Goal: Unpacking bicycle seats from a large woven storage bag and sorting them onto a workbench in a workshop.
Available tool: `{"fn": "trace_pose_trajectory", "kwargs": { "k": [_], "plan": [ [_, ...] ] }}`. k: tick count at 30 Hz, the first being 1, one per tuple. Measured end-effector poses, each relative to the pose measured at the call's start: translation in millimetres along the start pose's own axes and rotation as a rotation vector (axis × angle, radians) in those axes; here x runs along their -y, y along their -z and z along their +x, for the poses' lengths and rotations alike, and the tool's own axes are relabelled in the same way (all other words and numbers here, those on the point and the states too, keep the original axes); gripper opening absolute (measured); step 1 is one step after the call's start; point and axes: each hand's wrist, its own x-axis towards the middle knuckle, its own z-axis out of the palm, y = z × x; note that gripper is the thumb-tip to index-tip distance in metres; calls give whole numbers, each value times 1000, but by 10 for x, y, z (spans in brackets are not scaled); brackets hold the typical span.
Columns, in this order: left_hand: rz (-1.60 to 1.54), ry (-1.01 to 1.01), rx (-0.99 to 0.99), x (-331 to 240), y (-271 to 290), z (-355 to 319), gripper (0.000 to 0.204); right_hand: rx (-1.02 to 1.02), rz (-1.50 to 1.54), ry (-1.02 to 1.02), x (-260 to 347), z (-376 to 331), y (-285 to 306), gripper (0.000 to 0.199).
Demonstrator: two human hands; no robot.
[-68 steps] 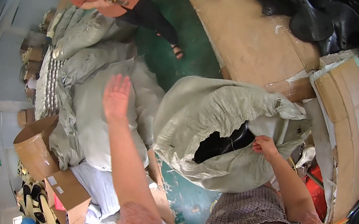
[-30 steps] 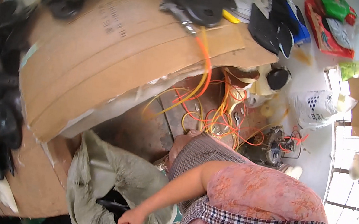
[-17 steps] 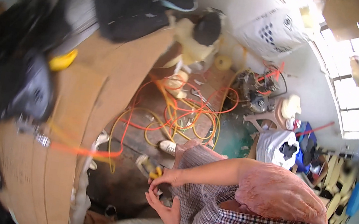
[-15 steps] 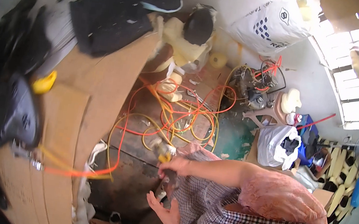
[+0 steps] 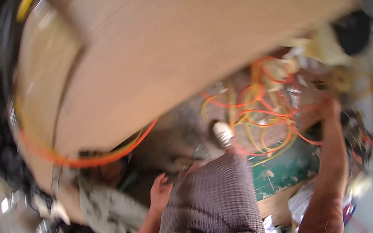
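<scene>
My right arm stretches up the right side, and my right hand (image 5: 330,109) is a blur beside the coiled orange and yellow hoses (image 5: 265,114) on the floor. Motion smears its fingers, so whether it holds anything does not show. Low in the middle, my left hand (image 5: 161,192) sits beside my checked apron (image 5: 214,204), fingers apart and slightly bent, with nothing visible in it. One white shoe (image 5: 221,134) shows past the apron's far edge.
A large brown cardboard-covered table (image 5: 169,40) fills the upper left. An orange hose (image 5: 86,163) loops off its near edge. Grey cloth (image 5: 108,206) lies below it. Dark machinery (image 5: 356,136) and a white bag (image 5: 299,203) stand at right.
The view has swung, with the table now larger and the hoses farther right. My right hand has left the dark tool at my lap and reached out far right. My left hand stays near the apron.
</scene>
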Motion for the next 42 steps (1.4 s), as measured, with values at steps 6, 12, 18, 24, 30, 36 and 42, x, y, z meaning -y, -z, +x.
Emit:
{"fn": "trace_pose_trajectory", "kwargs": {
  "k": [6,12,18,24,30,36,42],
  "plan": [
    [-89,108,-73,95,384,-307,41,380,70,-70,406,-696,-467,21],
    [-454,58,-326,496,1119,-1042,35,728,-854,-224,-300,-2866,-1445,20],
    [-818,116,-1054,1495,2050,-1775,19,1317,-1220,-89,-940,-5301,-2481,27],
    [-838,641,-1295,3425,1964,-2148,27,2304,-1068,32,-2081,-8534,-2835,28],
    [-335,489,-1130,3697,2286,-1680,63,2518,-2046,1101,-3642,-9213,-2612,31],
    [-1039,690,-1227,4439,2248,-1859,43,2438,-2326,842,-3899,-8586,-2172,32],
    [-1390,302,-695,3634,2149,-1504,89,2167,-1237,438,-4932,-8962,-2600,42]
  ]
}}
